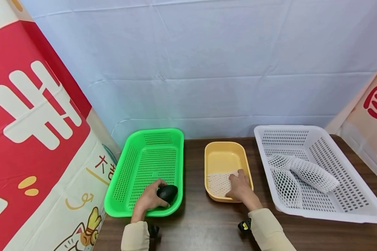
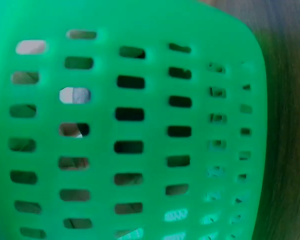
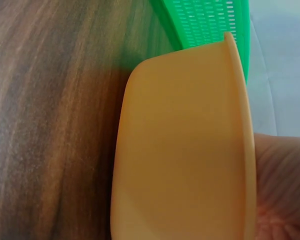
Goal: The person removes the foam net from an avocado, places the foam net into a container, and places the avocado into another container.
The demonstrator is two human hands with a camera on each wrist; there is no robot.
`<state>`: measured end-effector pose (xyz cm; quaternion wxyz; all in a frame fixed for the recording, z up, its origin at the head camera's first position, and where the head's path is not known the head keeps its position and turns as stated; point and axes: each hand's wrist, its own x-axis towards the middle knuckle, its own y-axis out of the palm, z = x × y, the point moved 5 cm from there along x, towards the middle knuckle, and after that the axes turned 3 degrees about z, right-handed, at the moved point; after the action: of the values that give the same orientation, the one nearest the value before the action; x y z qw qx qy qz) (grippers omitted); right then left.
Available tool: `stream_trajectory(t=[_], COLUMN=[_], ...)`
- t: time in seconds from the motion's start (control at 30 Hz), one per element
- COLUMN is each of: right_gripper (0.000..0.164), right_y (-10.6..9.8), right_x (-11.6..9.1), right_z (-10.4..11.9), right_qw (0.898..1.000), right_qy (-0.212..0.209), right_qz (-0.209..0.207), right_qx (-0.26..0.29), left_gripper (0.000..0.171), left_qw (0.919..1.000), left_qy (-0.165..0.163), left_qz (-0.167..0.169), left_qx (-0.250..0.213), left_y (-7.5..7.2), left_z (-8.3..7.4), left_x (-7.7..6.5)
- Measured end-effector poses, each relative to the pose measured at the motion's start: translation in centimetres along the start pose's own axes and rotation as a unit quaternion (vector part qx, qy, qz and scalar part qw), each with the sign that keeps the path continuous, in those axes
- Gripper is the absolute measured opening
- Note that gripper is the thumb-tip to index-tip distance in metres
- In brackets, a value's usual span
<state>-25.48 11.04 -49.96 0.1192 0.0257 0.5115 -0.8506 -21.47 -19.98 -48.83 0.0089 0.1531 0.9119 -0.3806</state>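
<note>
In the head view my left hand (image 1: 151,196) reaches into the green basket (image 1: 180,164) and grips a dark avocado (image 1: 167,193), thumb and fingers curled about its left side. My right hand (image 1: 239,186) is inside the small yellow tray (image 1: 224,157), pinching a white foam net sleeve (image 1: 219,184) by its right part. The left wrist view is filled by the slotted wall of the green basket (image 2: 152,120), which hides the hand. From the right wrist, the yellow tray's outer side (image 3: 182,145) covers the fingers, and only part of my hand (image 3: 282,182) shows past the rim.
A white basket (image 1: 353,174) on the right holds several foam net sleeves (image 1: 314,174). All the containers stand on a dark wooden table (image 1: 194,223), with a pale cloth (image 1: 207,69) behind it. A printed red and white panel (image 1: 50,115) rises at the left.
</note>
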Motion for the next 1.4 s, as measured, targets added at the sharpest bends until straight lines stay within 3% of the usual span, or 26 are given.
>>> stream_trajectory(t=[0.27,0.47,0.73,1.07,1.4], right_gripper=[0.052,0.055,0.055,0.052,0.039], right_y=[-0.1,0.1,0.5,0.3,-0.7], right_x=[0.2,0.4,0.4,0.6,0.1], right_z=[0.3,0.4,0.0,-0.1,0.5], right_qw=[0.998,0.998,0.999,0.999,0.99], right_qy=[-0.044,-0.052,-0.035,-0.045,-0.112], right_qz=[-0.023,-0.021,0.006,0.012,-0.073], right_qx=[-0.026,-0.025,0.002,0.008,0.035], left_gripper=[0.065,0.065,0.058,0.052,0.056], left_qw=[0.9992,0.9983,0.9978,0.9971,0.9953], left_qy=[-0.023,-0.036,-0.046,-0.03,-0.038], left_qz=[0.024,0.029,0.016,-0.003,-0.022], left_qx=[-0.023,-0.037,-0.046,-0.069,-0.087], left_y=[-0.1,0.0,-0.1,-0.4,-0.7], left_z=[0.4,0.5,0.5,0.4,0.5], left_x=[0.2,0.2,0.2,0.1,-0.3])
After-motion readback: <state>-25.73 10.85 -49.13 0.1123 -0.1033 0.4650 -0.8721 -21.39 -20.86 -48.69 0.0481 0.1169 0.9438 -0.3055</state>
